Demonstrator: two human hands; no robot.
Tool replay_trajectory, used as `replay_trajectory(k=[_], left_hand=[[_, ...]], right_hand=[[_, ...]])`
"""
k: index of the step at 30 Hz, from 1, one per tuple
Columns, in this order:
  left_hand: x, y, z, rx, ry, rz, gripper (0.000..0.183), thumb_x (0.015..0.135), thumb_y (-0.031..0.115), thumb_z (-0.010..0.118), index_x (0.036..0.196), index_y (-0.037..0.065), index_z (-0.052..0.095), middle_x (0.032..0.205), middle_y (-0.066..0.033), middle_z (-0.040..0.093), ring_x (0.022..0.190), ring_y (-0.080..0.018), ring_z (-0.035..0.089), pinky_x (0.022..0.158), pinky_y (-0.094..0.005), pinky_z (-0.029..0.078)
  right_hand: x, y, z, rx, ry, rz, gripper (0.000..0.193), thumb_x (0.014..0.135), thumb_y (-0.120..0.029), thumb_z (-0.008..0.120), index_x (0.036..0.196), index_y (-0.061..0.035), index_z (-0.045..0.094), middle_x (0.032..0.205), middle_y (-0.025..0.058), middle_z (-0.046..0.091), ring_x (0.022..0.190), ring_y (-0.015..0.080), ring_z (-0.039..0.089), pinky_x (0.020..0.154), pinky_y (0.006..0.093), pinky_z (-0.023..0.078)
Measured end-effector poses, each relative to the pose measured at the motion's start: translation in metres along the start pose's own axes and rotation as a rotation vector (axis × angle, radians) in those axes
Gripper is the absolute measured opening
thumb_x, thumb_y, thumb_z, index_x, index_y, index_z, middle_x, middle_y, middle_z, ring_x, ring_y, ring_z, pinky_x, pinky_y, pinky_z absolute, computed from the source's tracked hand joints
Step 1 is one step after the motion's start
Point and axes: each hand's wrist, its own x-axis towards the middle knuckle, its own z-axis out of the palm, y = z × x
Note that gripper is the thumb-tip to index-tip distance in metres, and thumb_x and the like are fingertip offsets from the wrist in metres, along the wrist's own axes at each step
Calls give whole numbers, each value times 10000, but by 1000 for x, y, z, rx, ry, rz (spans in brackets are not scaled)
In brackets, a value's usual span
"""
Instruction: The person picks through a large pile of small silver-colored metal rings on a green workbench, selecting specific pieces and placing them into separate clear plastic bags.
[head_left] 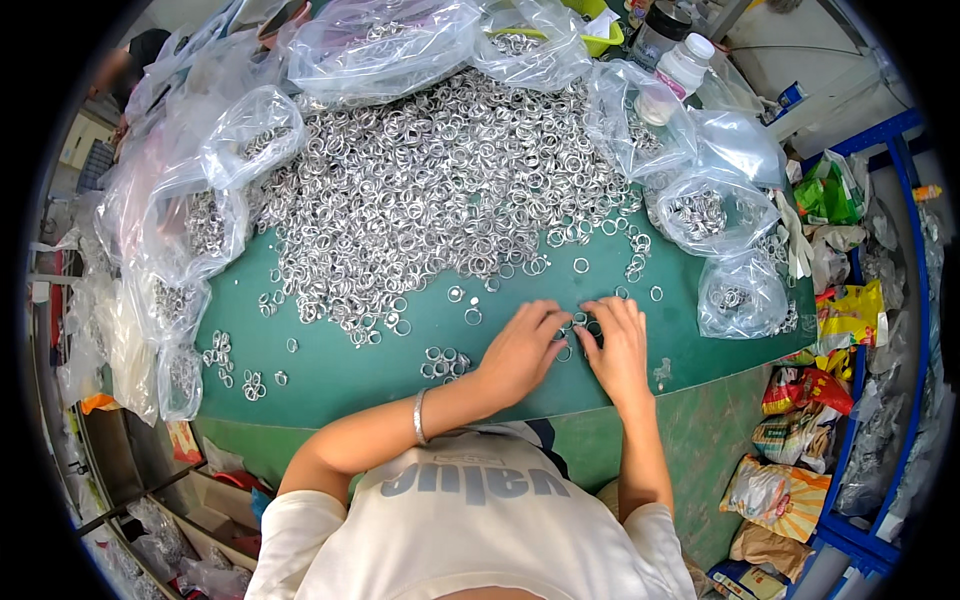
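On the green tabletop, my left hand and my right hand are close together near the front edge. Several small silver-coloured metal rings are between their fingertips. Both hands have bent fingers, thumb and fingers closed on rings; exactly which ring each one grips is partly hidden. One more ring lies just below the left thumb. Beyond my hands spreads a large heap of similar rings. A small cluster of rings rests left of my left wrist.
Clear plastic bags with rings line the table's left side, far side and right side. Small ring groups lie at the left front. A white bottle stands far right, a blue shelf frame beyond the right edge.
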Motion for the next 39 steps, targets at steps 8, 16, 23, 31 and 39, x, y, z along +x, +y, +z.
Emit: replay_trajectory(k=[8, 16, 23, 31, 39], left_hand=[[-3, -8, 14, -14, -113, 118, 386, 816, -61, 574, 1197, -10, 535, 1219, -178, 488, 1078, -359, 495, 930, -403, 436], [-2, -4, 14, -59, -150, 59, 371, 816, -54, 580, 1178, 14, 543, 1224, -160, 490, 1104, -358, 483, 954, -406, 422], [12, -6, 10, 46, -78, 101, 373, 822, -33, 576, 1191, -2, 534, 1226, -153, 492, 1117, -351, 476, 943, -411, 412], [64, -31, 19, 517, 49, 143, 337, 787, 19, 589, 1123, -5, 575, 1131, -128, 525, 1054, -285, 488, 837, -392, 398], [87, -38, 12, 622, 83, 153, 179, 803, 69, 609, 978, 33, 615, 1004, -72, 554, 928, -253, 524, 779, -377, 402]], right_hand=[[3, 23, -12, 116, 116, 121, 103, 760, -25, 688, 847, -17, 634, 858, 112, 618, 839, 307, 549, 762, 396, 420], [-16, 55, -20, 41, 164, 309, 145, 757, 5, 694, 880, 11, 619, 881, 124, 598, 831, 302, 559, 740, 397, 456], [-2, 44, -25, 132, 188, 259, 216, 754, -16, 702, 951, 10, 616, 939, 131, 589, 891, 331, 548, 799, 405, 448], [10, 48, -14, -57, 156, 110, 138, 732, -29, 713, 849, -12, 641, 919, 88, 593, 870, 290, 535, 769, 394, 419], [13, 28, -12, 231, 165, 64, 149, 712, -7, 721, 837, -2, 639, 907, 99, 612, 851, 300, 558, 785, 382, 444]])
